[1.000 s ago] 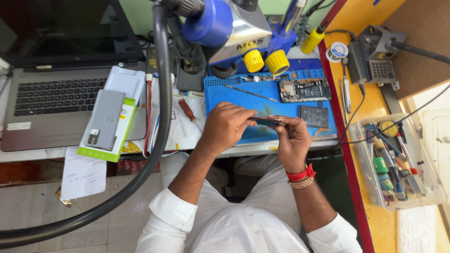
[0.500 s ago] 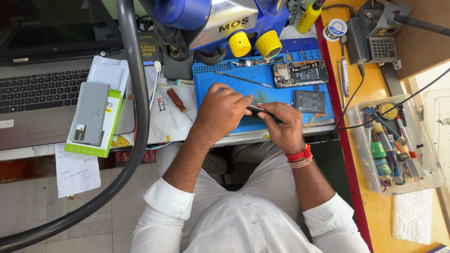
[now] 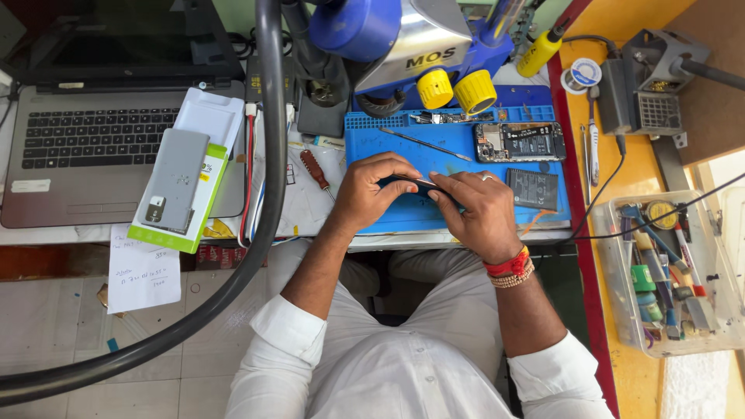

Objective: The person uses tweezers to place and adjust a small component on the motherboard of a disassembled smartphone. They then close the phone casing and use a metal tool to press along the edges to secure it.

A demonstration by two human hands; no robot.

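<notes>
Both my hands meet over the blue work mat [image 3: 403, 140] and hold one thin dark phone part [image 3: 415, 184] edge-on between them. My left hand [image 3: 371, 190] pinches its left end with curled fingers. My right hand [image 3: 477, 206], with a ring and red wrist bands, grips its right end. An opened phone [image 3: 520, 141] with its insides showing lies on the mat behind my right hand, and a dark flat battery [image 3: 532, 188] lies just right of it. Thin metal tweezers [image 3: 425, 144] rest on the mat above my hands.
A blue microscope with yellow knobs [image 3: 434, 58] hangs over the mat's far edge. A laptop [image 3: 93, 155] sits left, with a grey phone on a green box [image 3: 174, 190]. A red-handled screwdriver [image 3: 314, 172] lies left of the mat. A clear tool tray [image 3: 671, 271] stands right.
The view has shifted, so the bench sits lower and further right in the frame. My hands stay together on the same dark part over the mat.
</notes>
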